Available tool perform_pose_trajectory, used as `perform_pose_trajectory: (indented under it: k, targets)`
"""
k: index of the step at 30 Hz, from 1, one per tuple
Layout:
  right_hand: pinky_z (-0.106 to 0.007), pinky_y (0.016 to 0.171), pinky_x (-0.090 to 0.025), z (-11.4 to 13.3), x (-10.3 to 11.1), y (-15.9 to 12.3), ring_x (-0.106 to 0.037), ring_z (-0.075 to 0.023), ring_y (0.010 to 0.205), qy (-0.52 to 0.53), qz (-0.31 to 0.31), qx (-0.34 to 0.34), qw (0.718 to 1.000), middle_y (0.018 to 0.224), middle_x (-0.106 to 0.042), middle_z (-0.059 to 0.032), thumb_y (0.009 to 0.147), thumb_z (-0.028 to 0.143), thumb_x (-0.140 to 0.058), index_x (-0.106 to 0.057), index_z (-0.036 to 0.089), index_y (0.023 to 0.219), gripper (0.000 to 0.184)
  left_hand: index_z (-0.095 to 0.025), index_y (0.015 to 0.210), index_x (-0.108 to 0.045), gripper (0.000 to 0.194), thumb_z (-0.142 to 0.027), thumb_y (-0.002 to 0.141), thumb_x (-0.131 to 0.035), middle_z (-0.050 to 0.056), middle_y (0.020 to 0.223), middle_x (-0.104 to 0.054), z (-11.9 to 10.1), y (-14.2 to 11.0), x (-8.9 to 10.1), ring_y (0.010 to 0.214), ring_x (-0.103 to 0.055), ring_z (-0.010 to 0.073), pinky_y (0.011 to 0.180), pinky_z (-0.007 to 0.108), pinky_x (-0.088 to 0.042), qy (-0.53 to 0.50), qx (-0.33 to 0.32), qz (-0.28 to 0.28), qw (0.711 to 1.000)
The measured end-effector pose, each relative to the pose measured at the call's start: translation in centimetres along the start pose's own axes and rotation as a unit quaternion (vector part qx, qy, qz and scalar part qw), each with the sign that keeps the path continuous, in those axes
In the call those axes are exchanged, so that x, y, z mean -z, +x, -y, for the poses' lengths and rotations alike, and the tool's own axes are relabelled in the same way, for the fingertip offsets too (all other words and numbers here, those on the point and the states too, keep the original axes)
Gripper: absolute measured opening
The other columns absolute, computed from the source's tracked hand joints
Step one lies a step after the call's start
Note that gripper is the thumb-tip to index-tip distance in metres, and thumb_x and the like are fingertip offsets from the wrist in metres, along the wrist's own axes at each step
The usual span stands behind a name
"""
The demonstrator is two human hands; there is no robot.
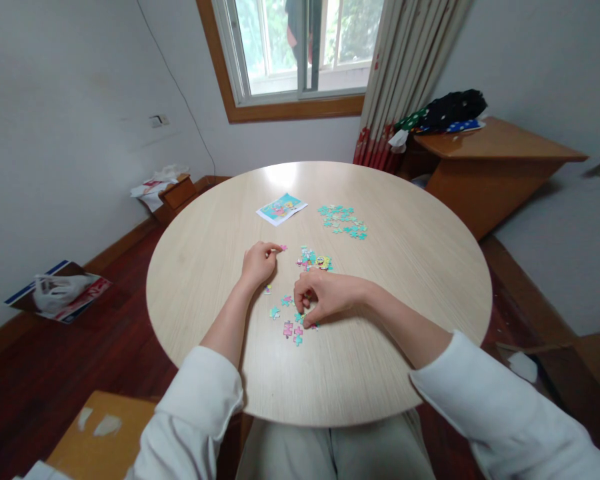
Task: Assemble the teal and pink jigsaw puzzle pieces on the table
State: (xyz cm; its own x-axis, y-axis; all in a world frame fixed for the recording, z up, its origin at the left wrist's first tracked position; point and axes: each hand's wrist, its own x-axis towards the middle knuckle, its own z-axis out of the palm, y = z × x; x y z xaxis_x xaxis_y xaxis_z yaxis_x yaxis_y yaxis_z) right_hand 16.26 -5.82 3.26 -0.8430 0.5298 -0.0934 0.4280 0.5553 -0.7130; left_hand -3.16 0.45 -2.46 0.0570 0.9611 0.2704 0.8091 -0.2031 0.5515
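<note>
My left hand [261, 262] is on the table with its fingers mostly curled. Its outstretched index finger touches a small pink puzzle piece [284, 248]. Over the near group of loose pieces, my right hand [323, 297] bends down with thumb and index finger closing around a teal puzzle piece [299, 318]; the fingers partly hide it. Just beyond that hand lies a partly joined puzzle section [307, 257] with a yellow cartoon face [323, 263]. Pink pieces [288, 329] and a teal piece [275, 313] lie around my right fingertips.
The round wooden table [195, 267] also bears a printed picture card [282, 209] and a spread of teal pieces [343, 220] toward the back. A wooden desk [500, 143] with cloth on it stands at right, a cardboard box [100, 433] at lower left.
</note>
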Motion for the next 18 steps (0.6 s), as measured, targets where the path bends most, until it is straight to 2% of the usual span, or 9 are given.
perform_pose_trajectory:
  k: [4, 7, 11, 14, 18]
  targets:
    - [-0.023, 0.059, -0.039, -0.13, -0.05, 0.14, -0.049, -0.0098, 0.062, -0.019, -0.049, 0.018, 0.998, 0.067, -0.057, 0.0021, 0.063, 0.029, -0.080, -0.069, 0.015, 0.075, 0.022, -0.023, 0.095, -0.073, 0.028, -0.018, 0.084, -0.047, 0.005, 0.090, -0.066, -0.04, 0.01, -0.02, 0.083, -0.058, 0.0176, 0.083, 0.032, -0.043, 0.000, 0.000, 0.000, 1.000]
    - [-0.028, 0.072, -0.042, -0.29, -0.28, 0.35, -0.051, -0.0113, 0.066, -0.062, -0.082, 0.044, 0.994, 0.069, -0.060, 0.0012, 0.063, 0.028, -0.081, -0.070, 0.016, 0.078, 0.021, -0.022, 0.094, -0.073, 0.028, -0.017, 0.084, -0.047, 0.005, 0.092, -0.066, -0.16, 0.00, 0.00, 0.084, -0.058, 0.0172, 0.084, 0.031, -0.043, -0.002, 0.004, -0.001, 1.000]
    - [-0.038, 0.090, -0.037, -0.57, -0.71, 0.65, -0.054, -0.0141, 0.073, -0.113, -0.081, 0.062, 0.988, 0.072, -0.062, 0.0008, 0.065, 0.028, -0.081, -0.071, 0.018, 0.078, 0.020, -0.023, 0.093, -0.073, 0.027, -0.017, 0.084, -0.048, 0.005, 0.091, -0.067, -0.26, -0.01, 0.05, 0.084, -0.059, 0.0171, 0.084, 0.031, -0.043, -0.001, 0.010, 0.000, 1.000]
    - [-0.038, 0.089, -0.037, -0.73, -0.83, 0.79, -0.055, -0.0152, 0.074, -0.121, -0.084, 0.051, 0.988, 0.072, -0.062, 0.0000, 0.066, 0.030, -0.080, -0.071, 0.018, 0.079, 0.020, -0.023, 0.093, -0.073, 0.027, -0.018, 0.083, -0.048, 0.005, 0.091, -0.067, -0.27, -0.01, 0.06, 0.084, -0.059, 0.0174, 0.083, 0.032, -0.043, -0.003, 0.010, 0.000, 1.000]
    - [-0.035, 0.083, -0.037, -0.59, -0.89, 0.89, -0.055, -0.0163, 0.076, -0.131, -0.119, 0.042, 0.983, 0.073, -0.063, -0.0019, 0.071, 0.027, -0.076, -0.070, 0.017, 0.077, 0.013, -0.023, 0.092, -0.072, 0.027, -0.016, 0.083, -0.048, 0.005, 0.092, -0.067, -0.30, 0.01, 0.06, 0.084, -0.059, 0.0174, 0.084, 0.032, -0.043, -0.005, 0.011, -0.001, 1.000]
